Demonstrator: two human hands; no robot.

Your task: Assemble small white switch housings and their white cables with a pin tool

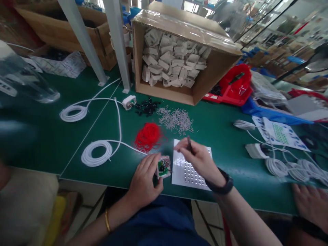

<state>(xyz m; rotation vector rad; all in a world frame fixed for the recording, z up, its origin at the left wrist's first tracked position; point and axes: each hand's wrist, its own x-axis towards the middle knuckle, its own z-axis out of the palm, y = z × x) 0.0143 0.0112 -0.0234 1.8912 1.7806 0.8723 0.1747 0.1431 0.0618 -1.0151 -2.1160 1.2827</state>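
The small white housing [164, 167] with a green circuit board inside stood close to the near edge of the green desk [225, 130], gripped by the left hand [145, 182], whose fingers were curled around its left side. A white cable [120, 141] ran from it to a coil [96, 153] on the left. The right hand [197, 159] was closed in a pinch on a thin dark tool [189, 144], held above the white sheet [191, 171] of small shiny dots, which lay touching the right side of the housing. Just behind were a red bundle of thin wire [148, 136], a heap of small metal pins [176, 119] and some black parts [147, 106]. At the far edge stood an open carton [217, 68] full of pale plastic pieces. Another person's hand [311, 201] rested at the near right corner
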